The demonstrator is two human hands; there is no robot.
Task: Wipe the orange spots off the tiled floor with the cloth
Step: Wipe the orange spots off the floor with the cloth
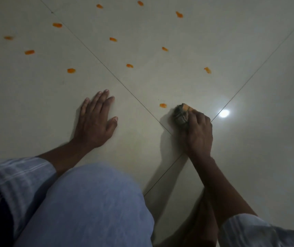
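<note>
The person wears pale blue jeans (pixel 92 207) and a striped grey-white shirt with rolled-up sleeves (pixel 16 177).

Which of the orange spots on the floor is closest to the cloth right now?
The orange spot just left of the cloth held in the right hand. It sits alone near the tile joint; every other spot lies farther up the floor.

No legible text, no labels, no brand marks, no numbers, no signs on the tiled floor (pixel 231 41), none on the cloth (pixel 181 116), none on the striped sleeve (pixel 18 175)
</note>
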